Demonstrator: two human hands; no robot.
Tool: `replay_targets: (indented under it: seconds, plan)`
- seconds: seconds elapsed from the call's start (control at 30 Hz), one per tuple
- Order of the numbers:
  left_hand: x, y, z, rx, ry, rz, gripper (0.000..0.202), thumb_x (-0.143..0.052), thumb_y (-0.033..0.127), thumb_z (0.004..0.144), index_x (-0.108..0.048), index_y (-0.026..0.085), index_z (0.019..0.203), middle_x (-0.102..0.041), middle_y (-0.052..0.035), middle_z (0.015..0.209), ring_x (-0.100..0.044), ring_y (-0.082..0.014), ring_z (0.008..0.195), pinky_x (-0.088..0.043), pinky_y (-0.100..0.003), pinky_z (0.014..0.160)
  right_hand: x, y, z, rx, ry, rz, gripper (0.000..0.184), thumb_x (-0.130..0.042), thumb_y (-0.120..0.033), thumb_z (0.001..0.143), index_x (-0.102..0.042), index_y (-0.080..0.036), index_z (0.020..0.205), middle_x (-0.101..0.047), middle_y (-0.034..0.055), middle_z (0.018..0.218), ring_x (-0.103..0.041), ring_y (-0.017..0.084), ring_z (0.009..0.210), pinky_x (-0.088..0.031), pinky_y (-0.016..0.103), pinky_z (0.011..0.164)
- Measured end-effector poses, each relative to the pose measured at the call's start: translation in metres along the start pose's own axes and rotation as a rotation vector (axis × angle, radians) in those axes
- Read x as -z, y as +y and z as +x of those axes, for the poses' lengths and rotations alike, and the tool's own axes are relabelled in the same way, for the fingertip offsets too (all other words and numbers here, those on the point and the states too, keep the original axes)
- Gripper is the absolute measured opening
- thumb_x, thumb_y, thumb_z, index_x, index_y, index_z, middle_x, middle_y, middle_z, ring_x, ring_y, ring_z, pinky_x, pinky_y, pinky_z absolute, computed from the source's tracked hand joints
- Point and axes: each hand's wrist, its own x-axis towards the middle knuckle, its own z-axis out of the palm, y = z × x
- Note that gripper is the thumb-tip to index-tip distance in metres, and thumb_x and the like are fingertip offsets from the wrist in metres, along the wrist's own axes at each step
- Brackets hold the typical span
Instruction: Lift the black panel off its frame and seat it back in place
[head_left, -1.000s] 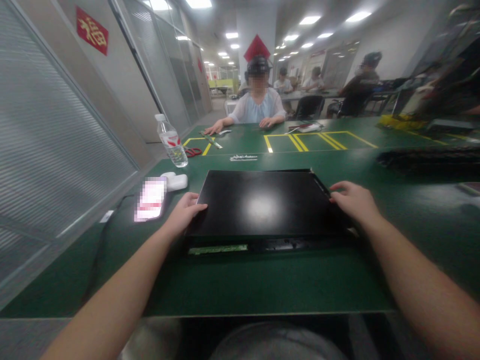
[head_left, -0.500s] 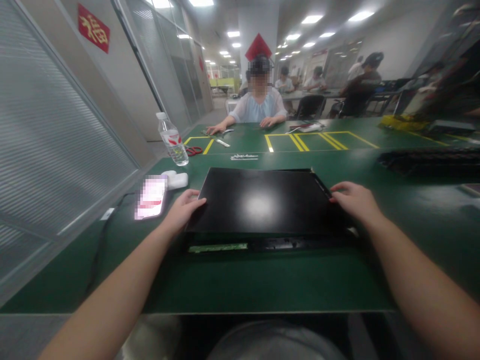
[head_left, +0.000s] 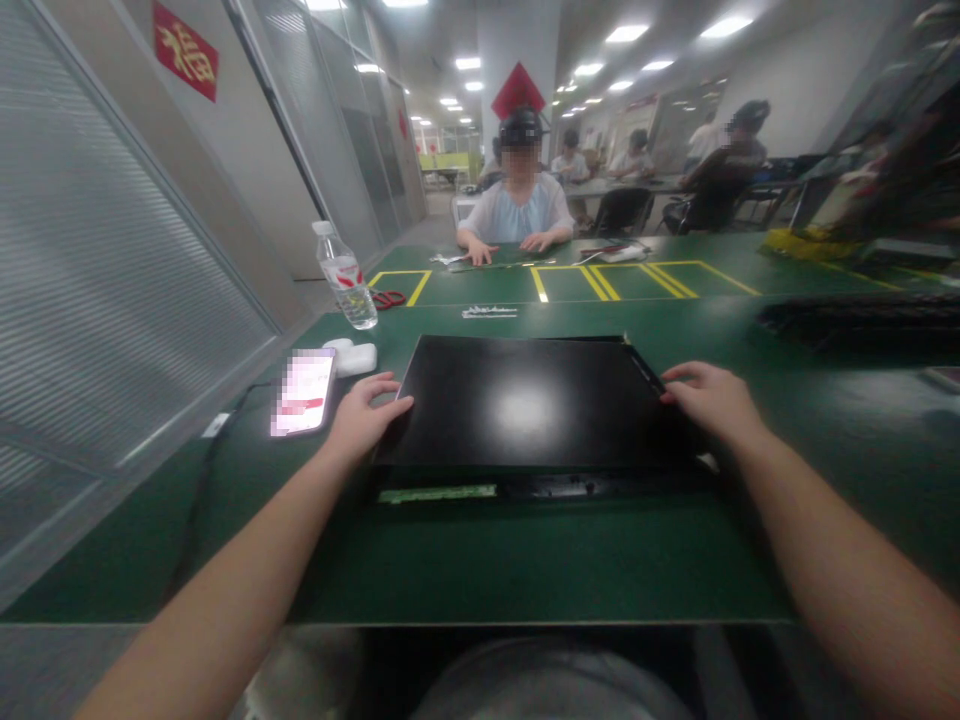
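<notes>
A dark, glossy screen panel (head_left: 517,410) lies in front of me over a black frame (head_left: 577,487), slightly out of line with it. Along the near side of the frame shows a green strip (head_left: 437,494), like a circuit board. At the panel's left edge, my left hand (head_left: 365,412) is closed, its thumb on top and other fingers partly hidden around the edge. My right hand (head_left: 709,398) pinches the right edge, where panel and frame lie close together; whether its fingers hold both I cannot tell.
To the left are a phone (head_left: 304,392), a white case (head_left: 356,358), a water bottle (head_left: 346,280) and red scissors (head_left: 388,299). White pieces (head_left: 489,312) lie beyond the panel. A person (head_left: 517,205) sits opposite. Dark parts (head_left: 862,322) stand at right on the green table (head_left: 540,570).
The person opposite has drawn one hand rightward and closer to the other, with small items under it. My hands and the screen panel have hardly moved.
</notes>
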Motion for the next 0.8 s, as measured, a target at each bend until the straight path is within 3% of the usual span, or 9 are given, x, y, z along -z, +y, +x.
replay_targets:
  seconds: [0.17, 0.4, 0.63, 0.8]
  plan:
    - [0.0028, -0.005, 0.0022, -0.011, -0.049, 0.108, 0.037, -0.091, 0.051, 0.061, -0.08, 0.022, 0.081, -0.068, -0.0201, 0.15, -0.063, -0.0455, 0.138, -0.055, -0.054, 0.114, 0.0, 0.0004, 0.0008, -0.005, -0.013, 0.009, 0.022, -0.063, -0.027, 0.078, -0.077, -0.025, 0.095, -0.08, 0.0044, 0.075, -0.075, 0.029, 0.078, -0.053, 0.04, 0.073]
    - [0.0012, -0.0085, 0.0062, -0.049, -0.11, 0.223, 0.033, -0.093, 0.054, 0.056, -0.077, 0.026, 0.064, -0.081, -0.0124, 0.111, -0.073, -0.0415, 0.113, -0.061, -0.049, 0.102, 0.0011, 0.0017, 0.0012, -0.004, -0.027, 0.021, 0.024, -0.063, -0.027, 0.077, -0.077, -0.024, 0.097, -0.08, 0.0055, 0.076, -0.073, 0.028, 0.073, -0.055, 0.041, 0.076]
    - [0.0013, -0.0065, 0.0052, -0.042, -0.116, 0.197, 0.04, -0.096, 0.057, 0.049, -0.079, 0.025, 0.066, -0.081, -0.0126, 0.115, -0.073, -0.0408, 0.113, -0.06, -0.049, 0.105, 0.0027, 0.0007, 0.0019, -0.03, -0.047, 0.023, 0.021, -0.063, -0.027, 0.079, -0.077, -0.025, 0.096, -0.08, 0.0064, 0.078, -0.074, 0.03, 0.076, -0.056, 0.044, 0.078]
    - [0.0031, -0.0064, 0.0063, -0.055, -0.145, 0.229, 0.038, -0.094, 0.055, 0.054, -0.08, 0.023, 0.067, -0.077, -0.0151, 0.12, -0.074, -0.0401, 0.114, -0.061, -0.051, 0.106, 0.0034, -0.0003, 0.0017, -0.042, -0.057, 0.016, 0.023, -0.064, -0.025, 0.079, -0.077, -0.025, 0.097, -0.08, 0.0063, 0.079, -0.074, 0.029, 0.076, -0.057, 0.042, 0.077]
